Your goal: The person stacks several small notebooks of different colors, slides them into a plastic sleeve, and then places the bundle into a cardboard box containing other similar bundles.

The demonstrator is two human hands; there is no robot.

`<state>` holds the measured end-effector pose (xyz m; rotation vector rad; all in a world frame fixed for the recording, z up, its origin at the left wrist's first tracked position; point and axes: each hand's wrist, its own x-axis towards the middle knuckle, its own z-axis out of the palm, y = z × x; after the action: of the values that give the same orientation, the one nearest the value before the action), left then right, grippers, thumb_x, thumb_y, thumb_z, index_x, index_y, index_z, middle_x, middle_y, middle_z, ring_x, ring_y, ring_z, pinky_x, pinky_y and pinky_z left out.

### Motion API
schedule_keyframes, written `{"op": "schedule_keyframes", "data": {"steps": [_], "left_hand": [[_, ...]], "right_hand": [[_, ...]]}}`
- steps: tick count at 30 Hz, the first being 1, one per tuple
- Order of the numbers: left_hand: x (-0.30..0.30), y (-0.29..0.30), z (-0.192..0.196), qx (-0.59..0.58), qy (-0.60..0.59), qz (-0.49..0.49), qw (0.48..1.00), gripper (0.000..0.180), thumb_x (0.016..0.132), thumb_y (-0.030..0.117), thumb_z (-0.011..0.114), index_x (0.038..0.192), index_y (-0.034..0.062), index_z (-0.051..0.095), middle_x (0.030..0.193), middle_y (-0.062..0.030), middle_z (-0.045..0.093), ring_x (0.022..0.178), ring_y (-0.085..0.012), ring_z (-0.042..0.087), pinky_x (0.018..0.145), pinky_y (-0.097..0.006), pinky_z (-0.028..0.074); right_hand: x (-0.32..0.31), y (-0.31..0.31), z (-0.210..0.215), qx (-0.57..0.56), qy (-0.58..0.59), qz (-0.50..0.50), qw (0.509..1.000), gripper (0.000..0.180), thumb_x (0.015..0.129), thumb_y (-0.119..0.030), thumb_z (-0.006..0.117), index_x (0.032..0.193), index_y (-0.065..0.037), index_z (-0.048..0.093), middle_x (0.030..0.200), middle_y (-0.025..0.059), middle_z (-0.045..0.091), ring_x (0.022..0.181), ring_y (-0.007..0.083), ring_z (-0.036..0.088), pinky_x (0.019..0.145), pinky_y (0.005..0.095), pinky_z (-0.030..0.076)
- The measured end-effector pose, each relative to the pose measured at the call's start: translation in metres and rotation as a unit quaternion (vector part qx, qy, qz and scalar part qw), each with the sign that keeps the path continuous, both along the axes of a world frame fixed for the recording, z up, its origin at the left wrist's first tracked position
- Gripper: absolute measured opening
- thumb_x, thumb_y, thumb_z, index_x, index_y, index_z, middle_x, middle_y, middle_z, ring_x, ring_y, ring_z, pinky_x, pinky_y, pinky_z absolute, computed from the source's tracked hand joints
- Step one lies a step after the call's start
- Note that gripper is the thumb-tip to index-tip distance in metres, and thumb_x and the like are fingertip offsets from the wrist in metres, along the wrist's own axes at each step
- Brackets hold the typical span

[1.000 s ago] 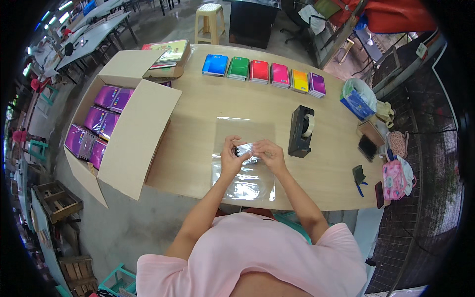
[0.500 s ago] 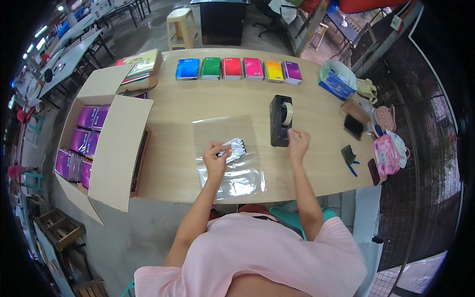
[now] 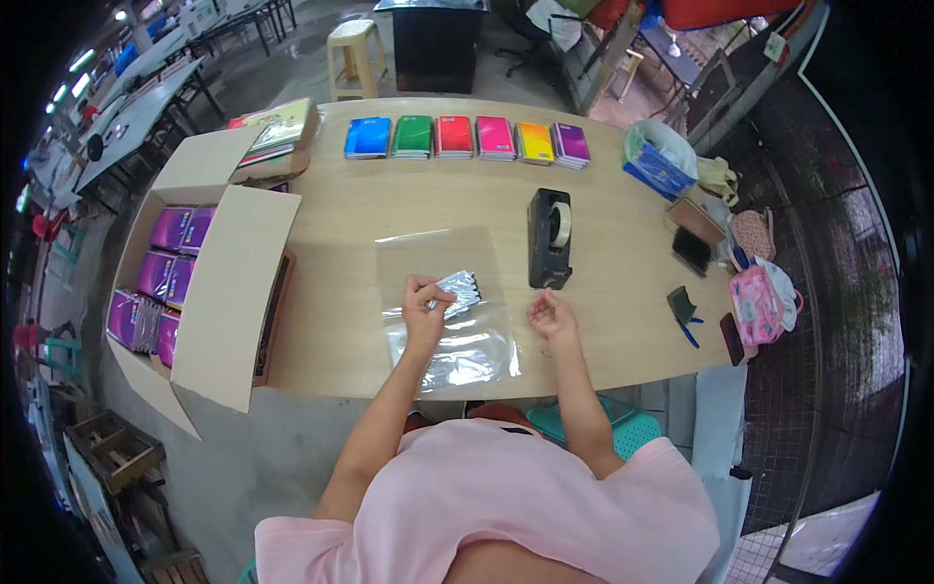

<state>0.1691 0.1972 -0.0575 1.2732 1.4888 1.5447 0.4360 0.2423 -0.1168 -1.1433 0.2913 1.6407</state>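
On the table, my left hand (image 3: pixel 425 302) is closed, thumb and fingers pinching a small shiny silver packet (image 3: pixel 460 292) with dark marks along its right edge. Under the packet lies a large clear plastic bag (image 3: pixel 457 362), spread flat. My right hand (image 3: pixel 553 315) is just below the front end of a black tape dispenser (image 3: pixel 549 248), which carries a roll of pale tape (image 3: pixel 559 225). The fingers of this hand are curled together, palm partly up. Whatever they may pinch is too small to make out.
Stacks of coloured notebooks (image 3: pixel 453 137) form a row along the far edge. At left stands an open carton (image 3: pixel 233 302) with purple packs (image 3: pixel 167 279) inside. A brush (image 3: pixel 692 250), a blue-handled tool (image 3: pixel 685 316), a dark phone-like object (image 3: pixel 733 337) and a pink bag (image 3: pixel 764 305) are at right.
My right hand has moved left and toward me, from beside the tape dispenser to below its front end. My left hand stays at the silver packet.
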Motion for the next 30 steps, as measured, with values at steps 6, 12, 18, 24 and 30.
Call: {"op": "schedule_keyframes", "data": {"steps": [6, 12, 18, 24, 30], "left_hand": [[-0.005, -0.004, -0.004, 0.037, 0.036, 0.027, 0.998, 0.012, 0.066, -0.005, 0.074, 0.067, 0.0058, 0.069, 0.091, -0.0102, 0.055, 0.096, -0.0247, 0.058, 0.080, -0.036, 0.048], [0.000, -0.004, -0.010, 0.067, 0.063, 0.011, 0.996, 0.014, 0.066, -0.008, 0.068, 0.065, 0.0056, 0.065, 0.090, -0.0093, 0.053, 0.097, -0.0251, 0.056, 0.084, -0.035, 0.045], [-0.005, -0.001, 0.000, -0.019, -0.035, -0.012, 0.999, 0.060, 0.072, -0.002, 0.073, 0.125, 0.0052, 0.046, 0.098, -0.0086, 0.057, 0.094, -0.0193, 0.057, 0.087, -0.034, 0.046], [-0.017, -0.013, 0.002, 0.000, 0.155, -0.118, 0.981, 0.102, 0.066, 0.020, 0.087, 0.147, 0.0082, 0.027, 0.128, -0.0173, 0.047, 0.115, -0.0315, 0.054, 0.099, -0.041, 0.045], [-0.044, -0.041, 0.057, 0.200, 0.380, -0.228, 0.874, 0.086, 0.067, 0.005, 0.080, 0.143, 0.0153, 0.042, 0.129, -0.0169, 0.052, 0.121, -0.0360, 0.050, 0.103, -0.048, 0.039]], "right_hand": [[-0.097, -0.038, 0.086, 0.258, -0.277, 0.198, 0.904, 0.020, 0.091, -0.019, 0.068, 0.081, -0.003, 0.063, 0.066, 0.0026, 0.058, 0.055, 0.0093, 0.053, 0.049, 0.0241, 0.042], [-0.124, -0.038, 0.082, 0.279, -0.528, 0.344, 0.725, 0.032, 0.086, -0.024, 0.073, 0.065, -0.001, 0.065, 0.055, 0.0018, 0.060, 0.046, 0.0075, 0.053, 0.044, 0.0229, 0.040], [-0.123, -0.043, 0.051, 0.230, -0.618, 0.352, 0.665, 0.045, 0.086, -0.038, 0.072, 0.060, -0.002, 0.065, 0.054, 0.0073, 0.062, 0.048, 0.0123, 0.057, 0.048, 0.0298, 0.045], [-0.097, -0.042, -0.040, 0.312, -0.733, 0.374, 0.474, 0.049, 0.087, -0.044, 0.068, 0.062, -0.002, 0.064, 0.056, 0.0090, 0.062, 0.047, 0.0199, 0.057, 0.049, 0.0376, 0.046], [-0.095, -0.028, 0.078, 0.176, 0.058, 0.418, 0.890, 0.043, 0.094, -0.028, 0.059, 0.127, -0.002, 0.052, 0.109, 0.0112, 0.063, 0.093, 0.0188, 0.064, 0.076, 0.0333, 0.055]]}}
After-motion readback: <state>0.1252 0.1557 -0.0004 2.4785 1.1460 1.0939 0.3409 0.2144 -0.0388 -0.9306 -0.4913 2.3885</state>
